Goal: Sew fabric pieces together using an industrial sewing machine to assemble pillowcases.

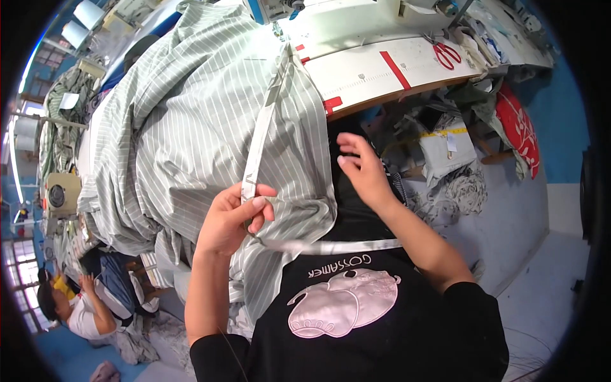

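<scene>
Okay, lap: black T-shirt with a pink embroidered figure, nearest the camera.
Floor: pale grey on the right; crumpled cloth lies about at left and right.
Co-worker: person in a white top, near left, among fabric.
Table: white top, brown near edge, printed scale; red tape across it, more red bits by the cloth.
Scissors: red-handled pair on the table, far right.
Machine: white sewing machine on the far side, its needle area at the strip's far end.
Room: blue wall at right, thread cones far left.
Striped cloth: big grey-green piece with thin white stripes, bunched and folded, from the lap up to the machine, mostly left of centre.
White strip: narrow, pale band with some dark marks; near length crosses the lap, far length runs over the cloth toward the needle.
Left hand: fingers curled, gripping the white strip where it bends; striped cloth right behind.
Right hand: fingers parted, loosely bent, just right of the cloth's edge, apart from it; strip's near length reaches toward this forearm.
</scene>
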`<state>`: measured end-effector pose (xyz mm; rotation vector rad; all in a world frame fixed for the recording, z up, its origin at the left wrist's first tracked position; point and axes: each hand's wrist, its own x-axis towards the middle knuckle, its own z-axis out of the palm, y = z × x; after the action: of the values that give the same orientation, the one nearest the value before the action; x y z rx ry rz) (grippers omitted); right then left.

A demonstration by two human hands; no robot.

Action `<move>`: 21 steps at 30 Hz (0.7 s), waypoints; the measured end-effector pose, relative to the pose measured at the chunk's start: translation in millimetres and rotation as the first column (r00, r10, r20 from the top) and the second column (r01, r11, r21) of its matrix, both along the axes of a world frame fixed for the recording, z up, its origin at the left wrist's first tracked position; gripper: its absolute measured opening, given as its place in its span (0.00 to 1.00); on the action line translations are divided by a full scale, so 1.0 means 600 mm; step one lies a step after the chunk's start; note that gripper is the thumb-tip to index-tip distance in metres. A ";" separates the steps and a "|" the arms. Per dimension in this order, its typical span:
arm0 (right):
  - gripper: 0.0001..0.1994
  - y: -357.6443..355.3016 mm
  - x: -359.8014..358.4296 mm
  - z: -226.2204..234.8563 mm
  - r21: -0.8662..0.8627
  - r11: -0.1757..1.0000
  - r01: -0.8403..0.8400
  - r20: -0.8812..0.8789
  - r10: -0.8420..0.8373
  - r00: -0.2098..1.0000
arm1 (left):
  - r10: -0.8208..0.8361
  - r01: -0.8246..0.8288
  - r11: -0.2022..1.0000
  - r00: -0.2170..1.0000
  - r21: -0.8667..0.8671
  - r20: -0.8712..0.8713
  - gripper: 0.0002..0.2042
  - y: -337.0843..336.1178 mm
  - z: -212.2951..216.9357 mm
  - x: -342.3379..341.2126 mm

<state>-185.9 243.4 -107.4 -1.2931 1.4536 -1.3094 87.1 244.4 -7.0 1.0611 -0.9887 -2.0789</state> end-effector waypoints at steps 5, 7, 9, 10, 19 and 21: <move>0.14 -0.022 0.013 -0.040 0.180 0.906 -0.382 0.394 0.289 0.872 | 0.078 -0.074 0.996 0.992 -0.043 0.102 0.10 0.034 -0.005 -0.010; 0.15 0.009 0.028 0.001 0.226 0.855 -0.467 0.515 0.302 0.802 | 0.146 -0.135 0.987 0.980 -0.089 0.137 0.11 0.046 0.000 -0.018; 0.15 0.025 0.028 0.036 0.248 0.821 -0.514 0.572 0.305 0.762 | 0.185 -0.170 0.979 0.971 -0.109 0.153 0.11 0.060 0.007 -0.038; 0.15 0.029 0.027 0.052 0.216 0.830 -0.514 0.610 0.297 0.735 | 0.221 -0.191 0.971 0.948 -0.147 0.230 0.11 0.069 0.017 -0.052; 0.09 0.042 0.051 0.057 0.203 0.866 -0.456 0.677 0.212 0.704 | 0.482 0.074 0.732 0.646 -0.677 0.591 0.18 0.075 -0.030 -0.157; 0.10 0.048 0.048 0.044 0.210 0.867 -0.452 0.669 0.209 0.713 | 0.437 0.093 0.776 0.633 -0.624 0.639 0.18 0.075 -0.040 -0.142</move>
<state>-157.1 272.1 -81.1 -0.7129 0.8610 -1.0160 1.8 289.7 -30.8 1.6050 -1.7158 -0.9178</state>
